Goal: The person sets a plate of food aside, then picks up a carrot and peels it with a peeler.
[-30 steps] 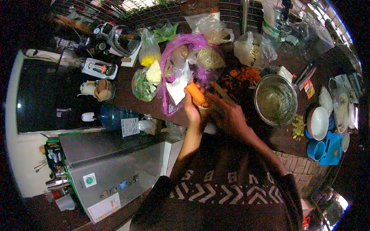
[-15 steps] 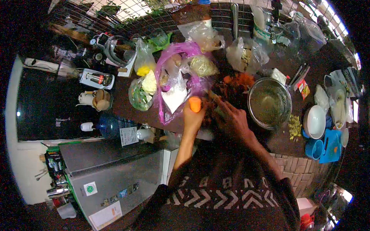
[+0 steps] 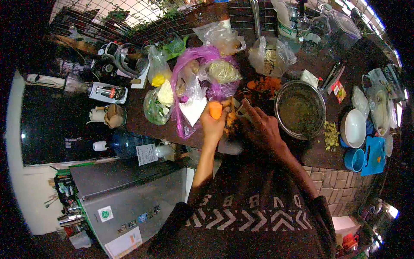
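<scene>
My left hand (image 3: 212,125) is wrapped around an orange carrot (image 3: 215,110), its blunt end facing up toward me. Close on the right, my right hand (image 3: 262,125) has its fingers curled around a slim knife-like tool (image 3: 236,104), whose tip lies near the carrot. The tool is dim, so its exact kind is hard to make out. Carrot bits (image 3: 232,123) lie on the dark counter between the hands. Beyond my right hand spreads a larger heap of cut carrot (image 3: 268,83). A metal bowl (image 3: 279,123) stands right of that hand.
A purple plastic bag (image 3: 177,82) holding smaller bags lies left of the hands. Pale chopped pieces (image 3: 331,134), a white bowl (image 3: 354,128), a blue cup (image 3: 354,160) and a blue cutting board (image 3: 373,157) sit at the right. A grey fridge (image 3: 142,190) stands at lower left.
The view has shifted slightly. The carrot tilts a little differently in my left hand, and the bits between my hands show more clearly. My right hand has moved slightly relative to the carrot.
</scene>
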Available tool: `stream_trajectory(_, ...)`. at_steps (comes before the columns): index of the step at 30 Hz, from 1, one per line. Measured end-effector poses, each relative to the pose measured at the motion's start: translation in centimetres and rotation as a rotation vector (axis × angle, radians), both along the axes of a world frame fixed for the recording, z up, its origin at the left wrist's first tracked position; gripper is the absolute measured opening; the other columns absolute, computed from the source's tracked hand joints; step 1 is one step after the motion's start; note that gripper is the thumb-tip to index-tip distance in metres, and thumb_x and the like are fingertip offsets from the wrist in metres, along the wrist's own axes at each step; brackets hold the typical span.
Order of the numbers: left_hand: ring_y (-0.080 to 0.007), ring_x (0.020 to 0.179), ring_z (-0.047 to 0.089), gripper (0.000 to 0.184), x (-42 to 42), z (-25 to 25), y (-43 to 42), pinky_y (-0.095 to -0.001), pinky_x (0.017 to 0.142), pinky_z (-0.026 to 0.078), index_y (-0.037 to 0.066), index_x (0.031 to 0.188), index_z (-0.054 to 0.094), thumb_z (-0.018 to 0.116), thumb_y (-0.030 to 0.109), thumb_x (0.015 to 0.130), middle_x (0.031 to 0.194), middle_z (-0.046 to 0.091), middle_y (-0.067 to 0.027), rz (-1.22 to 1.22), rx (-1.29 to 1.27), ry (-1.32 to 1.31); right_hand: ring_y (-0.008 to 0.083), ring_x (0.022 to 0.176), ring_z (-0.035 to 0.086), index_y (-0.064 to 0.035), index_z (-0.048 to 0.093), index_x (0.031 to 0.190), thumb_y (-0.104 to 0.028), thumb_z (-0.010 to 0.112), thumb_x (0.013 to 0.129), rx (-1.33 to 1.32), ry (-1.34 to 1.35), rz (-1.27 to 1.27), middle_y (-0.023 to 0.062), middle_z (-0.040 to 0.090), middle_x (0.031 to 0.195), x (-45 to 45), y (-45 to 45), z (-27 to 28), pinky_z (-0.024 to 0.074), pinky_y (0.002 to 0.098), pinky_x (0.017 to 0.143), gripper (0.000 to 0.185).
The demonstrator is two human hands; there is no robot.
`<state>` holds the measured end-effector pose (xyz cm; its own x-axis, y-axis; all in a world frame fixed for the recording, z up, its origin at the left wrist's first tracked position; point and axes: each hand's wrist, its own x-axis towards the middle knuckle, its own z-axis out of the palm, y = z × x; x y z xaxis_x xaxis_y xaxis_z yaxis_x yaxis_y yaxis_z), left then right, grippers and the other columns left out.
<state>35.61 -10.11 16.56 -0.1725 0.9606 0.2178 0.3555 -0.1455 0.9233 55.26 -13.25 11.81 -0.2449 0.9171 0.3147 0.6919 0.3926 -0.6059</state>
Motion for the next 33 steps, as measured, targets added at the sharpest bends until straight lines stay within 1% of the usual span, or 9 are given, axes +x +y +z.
stream_trajectory(5, -0.0172, 0.077, 0.065, 0.020, 0.1, -0.4, 1.1, -0.0332, 0.075, 0.053, 0.002, 0.092, 0.062, 0.080, 0.008, 0.087, 0.082, 0.068, -0.0070, 0.032, -0.011, 0.167, 0.0435, 0.088, 0.069, -0.0135, 0.041, 0.157, -0.009, 0.076, 0.088, -0.071, 0.210, 0.041, 0.0198, 0.069, 0.112, 0.1, -0.3, 2.2, 0.0582, 0.0490, 0.071, 0.077)
stream_trajectory(9, -0.0185, 0.075, 0.065, 0.018, 0.5, -0.6, 1.7, -0.0358, 0.072, 0.053, 0.003, 0.091, 0.064, 0.080, 0.010, 0.087, 0.081, 0.069, -0.0096, 0.012, 0.050, 0.151, 0.0442, 0.092, 0.069, -0.0148, 0.039, 0.158, -0.006, 0.072, 0.089, -0.056, 0.220, 0.013, 0.0201, 0.068, 0.116, -0.2, 0.0, 1.4, 0.0583, 0.0484, 0.076, 0.076)
stream_trajectory(11, -0.0214, 0.074, 0.065, 0.014, 0.7, -0.1, 1.8, -0.0372, 0.071, 0.054, 0.003, 0.093, 0.065, 0.077, 0.005, 0.086, 0.081, 0.070, -0.0113, 0.026, 0.020, 0.129, 0.0445, 0.093, 0.068, -0.0161, 0.037, 0.159, -0.005, 0.070, 0.091, -0.043, 0.217, 0.004, 0.0200, 0.067, 0.116, -0.2, 0.0, 1.1, 0.0580, 0.0479, 0.076, 0.076)
stream_trajectory(14, -0.0240, 0.076, 0.068, 0.016, 0.9, 0.6, 1.7, -0.0379, 0.071, 0.054, 0.003, 0.096, 0.066, 0.075, 0.000, 0.083, 0.085, 0.072, -0.0141, 0.040, -0.005, 0.176, 0.0452, 0.093, 0.068, -0.0158, 0.036, 0.158, -0.005, 0.068, 0.093, -0.034, 0.264, -0.048, 0.0212, 0.066, 0.116, -1.2, -0.6, 5.9, 0.0572, 0.0491, 0.076, 0.073)
stream_trajectory(20, -0.0334, 0.082, 0.072, 0.021, 0.3, -0.1, 2.1, -0.0403, 0.071, 0.054, 0.006, 0.100, 0.066, 0.073, -0.003, 0.082, 0.088, 0.073, -0.0179, -0.040, -0.016, 0.264, 0.0488, 0.092, 0.066, -0.0167, 0.037, 0.157, -0.005, 0.065, 0.095, -0.184, 0.227, -0.104, 0.0245, 0.064, 0.120, -0.7, -0.1, 1.6, 0.0562, 0.0523, 0.076, 0.069)
stream_trajectory(23, -0.0363, 0.083, 0.073, 0.023, 0.6, 0.6, 2.0, -0.0415, 0.070, 0.053, 0.006, 0.101, 0.065, 0.072, -0.004, 0.082, 0.087, 0.073, -0.0184, -0.013, -0.037, 0.231, 0.0514, 0.093, 0.064, -0.0163, 0.036, 0.158, -0.005, 0.065, 0.096, -0.134, 0.185, -0.132, 0.0265, 0.062, 0.121, -0.8, -0.4, 1.5, 0.0561, 0.0535, 0.077, 0.069)
stream_trajectory(27, -0.0364, 0.081, 0.072, 0.023, 0.2, -0.4, 2.7, -0.0418, 0.069, 0.053, 0.006, 0.100, 0.065, 0.072, -0.005, 0.082, 0.085, 0.072, -0.0184, -0.017, -0.026, 0.212, 0.0523, 0.099, 0.063, -0.0149, 0.034, 0.158, -0.006, 0.065, 0.095, -0.010, 0.196, -0.092, 0.0278, 0.059, 0.124, -0.9, -0.1, 3.4, 0.0560, 0.0537, 0.081, 0.071)
stream_trajectory(32, -0.0363, 0.083, 0.072, 0.027, 0.0, -0.6, 2.7, -0.0417, 0.070, 0.053, 0.004, 0.099, 0.064, 0.071, -0.010, 0.078, 0.087, 0.071, -0.0198, -0.047, 0.021, 0.200, 0.0497, 0.114, 0.060, -0.0141, 0.035, 0.158, -0.007, 0.067, 0.092, -0.162, 0.307, -0.087, 0.0254, 0.056, 0.132, -0.6, 0.1, 3.4, 0.0551, 0.0510, 0.090, 0.074)
stream_trajectory(33, -0.0363, 0.083, 0.072, 0.027, 0.2, -0.2, 2.5, -0.0417, 0.070, 0.053, 0.004, 0.099, 0.064, 0.071, -0.010, 0.078, 0.087, 0.071, -0.0198, -0.049, 0.031, 0.199, 0.0497, 0.114, 0.060, -0.0141, 0.035, 0.158, -0.007, 0.067, 0.092, -0.152, 0.306, -0.088, 0.0254, 0.056, 0.132, -0.5, 0.3, 1.5, 0.0551, 0.0510, 0.090, 0.074)
